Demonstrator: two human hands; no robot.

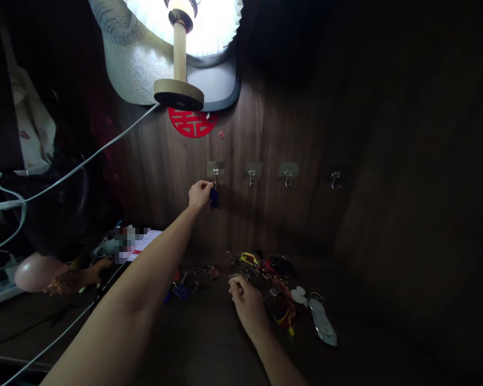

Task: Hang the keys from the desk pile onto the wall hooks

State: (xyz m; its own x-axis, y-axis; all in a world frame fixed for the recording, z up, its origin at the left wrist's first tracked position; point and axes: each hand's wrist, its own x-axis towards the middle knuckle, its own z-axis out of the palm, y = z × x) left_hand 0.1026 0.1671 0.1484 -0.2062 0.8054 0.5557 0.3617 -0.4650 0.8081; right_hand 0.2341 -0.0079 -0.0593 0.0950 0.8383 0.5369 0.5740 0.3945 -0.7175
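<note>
My left hand (pixel 201 194) is raised to the wooden wall, its fingers pinched on a blue key fob (pixel 213 195). The fob hangs just below the leftmost metal hook (pixel 215 172); whether its ring is on the hook I cannot tell. Low over the dark surface, my right hand (pixel 245 301) has curled fingers beside a pile of keys and cords, and what they hold, if anything, is hidden. Around it lie a yellow carabiner-like loop (pixel 249 259), a white rounded tag (pixel 299 296) and a silver-grey remote-like fob (pixel 322 323). More blue fobs (pixel 181 291) with rings lie left of it.
Three more hooks (pixel 251 175) run rightward along the wall. A lit lamp with a round wooden base (pixel 178 95) hangs above, its white cable (pixel 100 143) crossing to the left. Caps (pixel 134 67), a red paper ornament (pixel 194 124), a bag (pixel 32 112) and a pink ball (pixel 40 272) are around.
</note>
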